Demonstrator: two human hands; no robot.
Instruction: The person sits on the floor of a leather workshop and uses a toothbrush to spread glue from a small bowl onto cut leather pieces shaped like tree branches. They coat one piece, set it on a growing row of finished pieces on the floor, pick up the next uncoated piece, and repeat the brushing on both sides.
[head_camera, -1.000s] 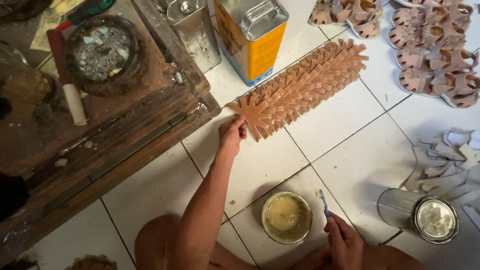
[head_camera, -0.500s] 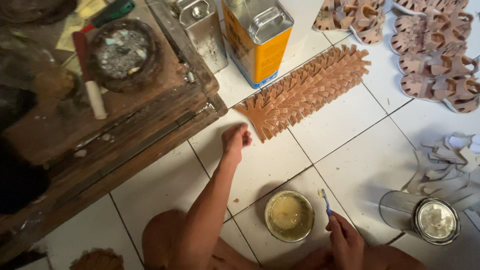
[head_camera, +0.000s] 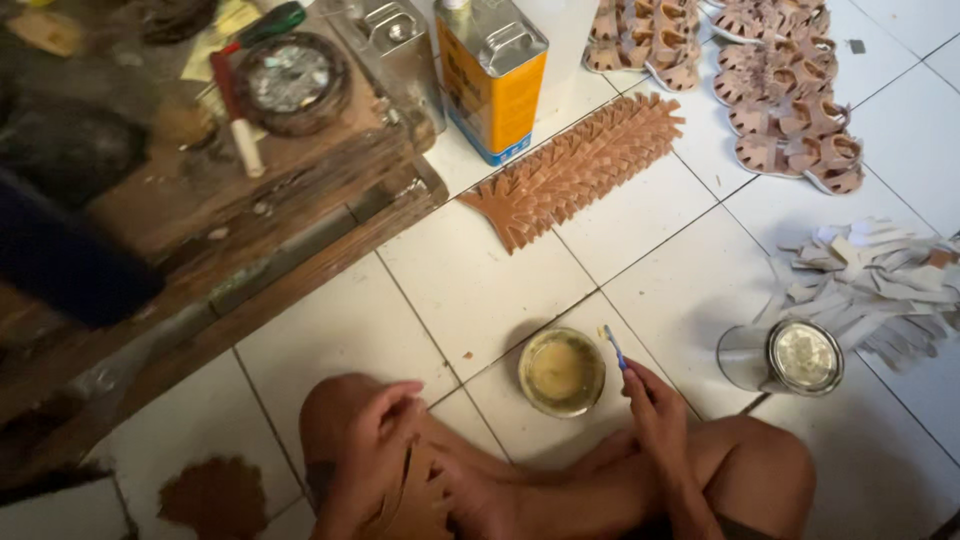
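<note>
Seen from the head camera: left hand (head_camera: 375, 440) curled around a brown leather piece (head_camera: 415, 500) against the knee, low and near. Right hand (head_camera: 655, 405) pinching a small brush (head_camera: 613, 347), bristles up, just right of a round tin (head_camera: 561, 372) holding yellowish glue (open, on the white tile). Farther right, a tin on its side (head_camera: 785, 357), contents not clear. Far off, a row of brown leather pieces (head_camera: 580, 170) beside an orange can (head_camera: 492, 75).
</note>
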